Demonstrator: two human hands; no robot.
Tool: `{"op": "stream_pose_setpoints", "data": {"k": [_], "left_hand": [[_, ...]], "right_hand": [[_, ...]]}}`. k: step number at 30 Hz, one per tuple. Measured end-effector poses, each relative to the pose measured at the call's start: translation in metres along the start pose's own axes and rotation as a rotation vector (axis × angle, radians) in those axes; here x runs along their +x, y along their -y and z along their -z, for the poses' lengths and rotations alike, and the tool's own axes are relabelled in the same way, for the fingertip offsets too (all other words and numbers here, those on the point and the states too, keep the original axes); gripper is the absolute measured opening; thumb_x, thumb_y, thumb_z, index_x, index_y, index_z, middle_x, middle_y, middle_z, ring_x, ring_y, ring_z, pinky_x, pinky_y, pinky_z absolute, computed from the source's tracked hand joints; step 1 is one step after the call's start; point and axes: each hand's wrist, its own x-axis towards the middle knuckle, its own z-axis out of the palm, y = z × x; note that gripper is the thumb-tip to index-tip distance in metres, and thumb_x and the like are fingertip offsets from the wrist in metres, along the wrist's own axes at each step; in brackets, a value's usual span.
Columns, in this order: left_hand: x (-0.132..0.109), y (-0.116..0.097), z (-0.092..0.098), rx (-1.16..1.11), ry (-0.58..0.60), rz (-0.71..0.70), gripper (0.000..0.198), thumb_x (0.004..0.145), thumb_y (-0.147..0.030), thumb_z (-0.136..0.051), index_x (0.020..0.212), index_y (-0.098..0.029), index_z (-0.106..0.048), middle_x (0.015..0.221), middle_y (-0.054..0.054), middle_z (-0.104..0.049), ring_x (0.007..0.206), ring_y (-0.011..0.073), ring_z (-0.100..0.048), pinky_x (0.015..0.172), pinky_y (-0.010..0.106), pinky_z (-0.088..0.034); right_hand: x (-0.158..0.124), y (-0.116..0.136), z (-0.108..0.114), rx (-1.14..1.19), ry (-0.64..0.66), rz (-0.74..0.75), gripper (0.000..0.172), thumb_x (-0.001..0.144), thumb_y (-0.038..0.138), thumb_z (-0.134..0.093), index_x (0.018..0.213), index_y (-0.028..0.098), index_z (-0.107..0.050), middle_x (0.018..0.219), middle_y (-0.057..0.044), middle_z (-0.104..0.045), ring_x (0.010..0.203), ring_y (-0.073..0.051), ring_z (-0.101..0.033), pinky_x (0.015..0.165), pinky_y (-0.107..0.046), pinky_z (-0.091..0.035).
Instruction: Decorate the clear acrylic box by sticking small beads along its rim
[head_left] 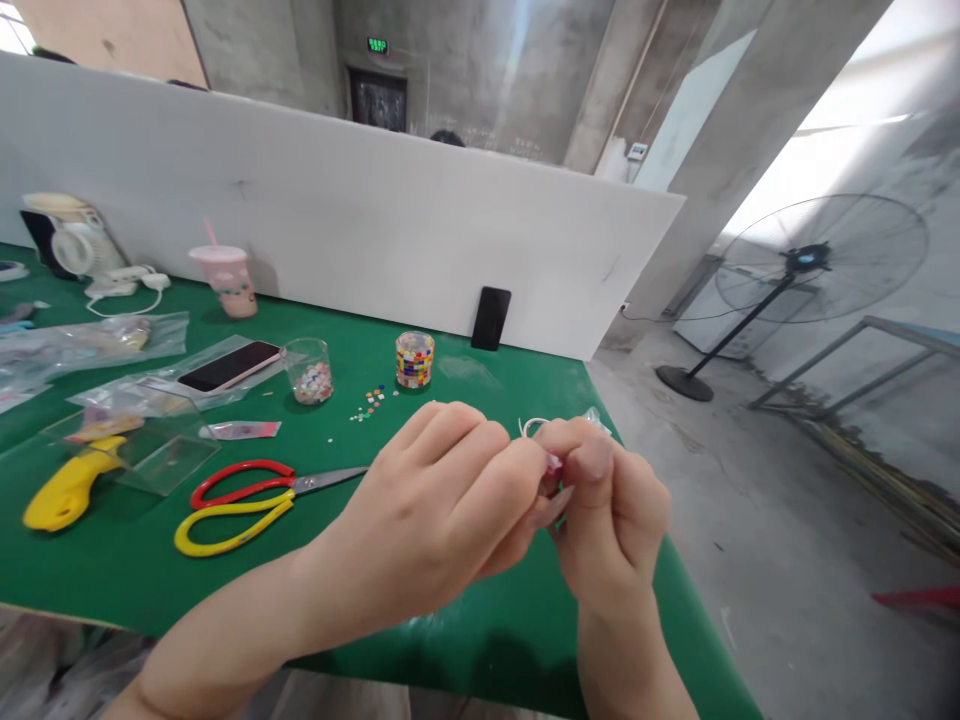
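Beads [313, 384] in clear cup [306, 352] near multicoloured jar [415, 362], left hand [450, 500] and right hand [611, 510] closed around small pinkish item [553, 463].

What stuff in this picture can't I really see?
In the head view:
Pink thing: mostly covered by the left hand and right hand, so its shape can't be told.
Person behind the white board: hidden by it, except some dark hair.
Wall writing: too faint and small to read.
Red thing: cut off by the right edge.

Glossy plas. scissor handles [240, 535], met. blades [326, 481]
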Motion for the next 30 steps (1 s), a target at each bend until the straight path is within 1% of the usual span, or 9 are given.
{"op": "stream_pose_setpoints", "data": {"k": [3, 5, 7, 10, 12, 15, 18, 23, 30], "left_hand": [[0.002, -0.002, 0.000, -0.023, 0.000, 0.020, 0.015, 0.095, -0.012, -0.042, 0.086, -0.021, -0.048, 0.066, -0.001, -0.053, 0.062, 0.0155, -0.049, 0.056, 0.027, -0.046], [0.001, -0.004, -0.001, -0.045, 0.004, 0.023, 0.015, 0.090, -0.008, -0.042, 0.084, -0.021, -0.048, 0.066, -0.001, -0.053, 0.060, 0.0155, -0.048, 0.054, 0.027, -0.045], [0.000, -0.004, -0.002, -0.080, 0.000, 0.029, 0.018, 0.086, -0.005, -0.042, 0.083, -0.022, -0.047, 0.064, -0.001, -0.050, 0.058, 0.0153, -0.045, 0.052, 0.028, -0.044], [-0.002, -0.004, -0.003, -0.163, -0.022, 0.061, 0.021, 0.083, -0.002, -0.041, 0.078, -0.023, -0.043, 0.061, -0.003, -0.045, 0.056, 0.0143, -0.040, 0.048, 0.027, -0.039], [-0.003, -0.003, -0.004, -0.203, -0.027, 0.079, 0.022, 0.083, -0.003, -0.041, 0.076, -0.023, -0.040, 0.062, -0.004, -0.043, 0.055, 0.0134, -0.038, 0.046, 0.027, -0.037], [-0.001, 0.000, -0.001, -0.195, 0.011, 0.076, 0.023, 0.082, -0.002, -0.042, 0.074, -0.023, -0.038, 0.063, -0.004, -0.042, 0.053, 0.0118, -0.037, 0.046, 0.027, -0.037], [0.001, 0.001, 0.002, -0.178, 0.047, 0.071, 0.022, 0.081, -0.002, -0.042, 0.074, -0.022, -0.038, 0.063, -0.004, -0.042, 0.051, 0.0109, -0.037, 0.045, 0.027, -0.037], [0.004, -0.001, 0.007, -0.175, 0.053, 0.084, 0.021, 0.082, -0.003, -0.042, 0.076, -0.023, -0.042, 0.059, -0.004, -0.042, 0.048, 0.0119, -0.038, 0.043, 0.027, -0.037], [0.005, 0.000, 0.008, -0.127, 0.069, 0.054, 0.022, 0.087, -0.004, -0.041, 0.074, -0.022, -0.045, 0.056, -0.005, -0.045, 0.049, 0.0118, -0.041, 0.044, 0.026, -0.040]], "right_hand": [[0.001, 0.001, 0.003, -0.082, 0.065, 0.006, 0.029, 0.105, 0.029, -0.040, 0.082, 0.024, -0.056, 0.065, 0.003, -0.060, 0.054, -0.011, -0.047, 0.056, -0.030, -0.038], [0.003, 0.001, 0.004, -0.092, 0.076, -0.010, 0.031, 0.105, 0.031, -0.041, 0.078, 0.024, -0.055, 0.064, 0.003, -0.060, 0.053, -0.011, -0.047, 0.055, -0.031, -0.038], [0.005, 0.001, 0.004, -0.037, 0.063, -0.040, 0.035, 0.104, 0.033, -0.042, 0.072, 0.023, -0.052, 0.058, 0.004, -0.053, 0.051, -0.011, -0.042, 0.052, -0.030, -0.035], [0.007, 0.000, 0.000, 0.138, 0.088, -0.099, 0.040, 0.105, 0.034, -0.042, 0.067, 0.022, -0.046, 0.052, 0.005, -0.042, 0.047, -0.010, -0.035, 0.047, -0.027, -0.031], [0.007, -0.001, -0.002, 0.219, 0.118, -0.132, 0.042, 0.105, 0.036, -0.040, 0.066, 0.021, -0.044, 0.053, 0.005, -0.041, 0.047, -0.009, -0.033, 0.045, -0.025, -0.030], [0.006, -0.002, -0.004, 0.228, 0.143, -0.160, 0.039, 0.106, 0.037, -0.037, 0.070, 0.022, -0.046, 0.058, 0.005, -0.042, 0.047, -0.008, -0.032, 0.045, -0.025, -0.030], [0.005, -0.004, -0.006, 0.199, 0.144, -0.130, 0.033, 0.106, 0.035, -0.037, 0.077, 0.023, -0.048, 0.060, 0.006, -0.041, 0.049, -0.009, -0.033, 0.047, -0.026, -0.031], [0.005, -0.006, -0.008, 0.123, 0.104, -0.024, 0.029, 0.106, 0.035, -0.036, 0.081, 0.025, -0.048, 0.064, 0.004, -0.041, 0.054, -0.012, -0.036, 0.052, -0.031, -0.031], [0.005, -0.010, -0.006, 0.096, 0.127, -0.018, 0.028, 0.105, 0.035, -0.036, 0.082, 0.025, -0.048, 0.064, 0.004, -0.039, 0.054, -0.013, -0.036, 0.053, -0.031, -0.031]]}}
